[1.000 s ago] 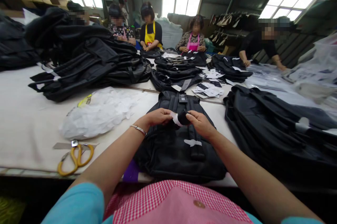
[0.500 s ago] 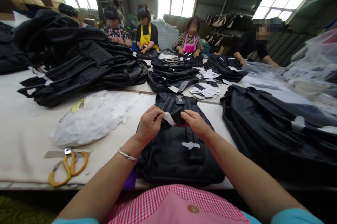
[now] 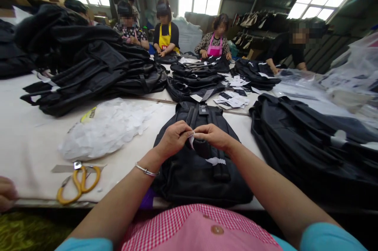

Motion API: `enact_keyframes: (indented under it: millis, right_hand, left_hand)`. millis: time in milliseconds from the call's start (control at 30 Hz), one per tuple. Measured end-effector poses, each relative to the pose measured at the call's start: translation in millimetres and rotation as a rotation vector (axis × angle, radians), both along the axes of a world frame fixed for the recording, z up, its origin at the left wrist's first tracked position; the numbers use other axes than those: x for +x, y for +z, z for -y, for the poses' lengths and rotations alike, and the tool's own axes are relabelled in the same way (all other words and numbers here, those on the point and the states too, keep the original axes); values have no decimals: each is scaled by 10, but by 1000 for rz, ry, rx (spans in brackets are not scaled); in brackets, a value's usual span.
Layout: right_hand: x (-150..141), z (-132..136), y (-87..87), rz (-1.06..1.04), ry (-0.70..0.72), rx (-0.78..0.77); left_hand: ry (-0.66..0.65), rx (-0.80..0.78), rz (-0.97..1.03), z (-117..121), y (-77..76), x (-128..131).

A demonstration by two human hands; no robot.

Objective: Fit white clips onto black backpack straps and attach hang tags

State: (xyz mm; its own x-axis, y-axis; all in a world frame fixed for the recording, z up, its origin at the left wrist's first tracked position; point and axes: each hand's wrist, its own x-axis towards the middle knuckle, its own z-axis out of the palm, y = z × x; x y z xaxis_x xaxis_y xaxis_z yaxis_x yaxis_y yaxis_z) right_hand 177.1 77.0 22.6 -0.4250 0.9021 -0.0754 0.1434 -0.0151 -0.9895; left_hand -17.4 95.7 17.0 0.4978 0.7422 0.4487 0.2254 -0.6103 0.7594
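Observation:
A black backpack (image 3: 183, 182) lies flat on the table before me, its shoulder straps facing up. My left hand (image 3: 174, 139) is closed in a pinch on a small white strip (image 3: 191, 141) beside a black strap (image 3: 202, 149). Fingertips of my right hand (image 3: 215, 137) meet the left ones at the strip, also pinched, and partly cover the strap. Another white strip (image 3: 216, 161) is wrapped round the second strap below my right hand. A black hang tag (image 3: 203, 109) shows near the top of the backpack.
Left of me are a plastic bag of white strips (image 3: 100, 133) and yellow-handled scissors (image 3: 80, 182). Black backpacks are piled left (image 3: 88, 74) and right (image 3: 295, 144). Loose tags (image 3: 233, 99) lie beyond. Several co-workers stand across the table; another person's hand (image 3: 6, 194) shows at the left edge.
My hands have come together; the right moved left to meet the left fingertips at the strip. A person's hand has appeared at the left edge.

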Motion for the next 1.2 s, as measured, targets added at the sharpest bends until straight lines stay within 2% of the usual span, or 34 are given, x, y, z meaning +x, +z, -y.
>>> enact_keyframes:
  millis: [100,167,267,300,367,433,467,533,633,733,800,900,967,1033,1133,1200]
  right_hand:
    - [52,42,-2,44,21,-16]
    - [96,53,-59,-5,-4,-69]
    - [180,62,-189,-249,-243,-154]
    - [206,73,-224,-357,-334,-165]
    - [245,113,-252,-552,-449,-177]
    - [276,176,-215,-664,-479,-188]
    - [299,210,-176,-689,-488,-195]
    - [374,271,-79,-702,-515,-193]
    - [537,331,37,-716,-538,-177]
    - [607,368,42,-718,-557,-217]
    - [542,389,-8,-692,-556,-265]
    - [337,405,-88,-671,-474,-318]
    - [202,392,-105,-671,-410,-344]
    - [100,354,-77,-658,-347,-411]
    - [-21,272,33,-658,-244,-523]
    - [-110,220,126,-676,-211,-536]
  left_hand:
    - [-46,-11,-14,12,-1,48]
    - [-37,-14,30,23,43,40]
    - [43,-25,113,34,136,-54]
    - [24,-50,108,34,156,-99]
    - [-125,-138,52,26,157,-186]
    - [-257,-244,-2,6,99,-246]
    - [-248,-286,-2,-11,53,-264]
    - [-88,-345,56,-59,-57,-280]
    - [202,-406,300,-161,-205,-284]
    - [367,-521,525,-257,-278,-294]
    - [387,-622,538,-292,-280,-304]
    - [299,-727,453,-280,-218,-309]
    - [270,-699,365,-226,-140,-294]
    - [272,-588,266,-141,-49,-264]
    - [191,-411,137,23,72,-203]
    - [146,-310,41,139,127,-161]
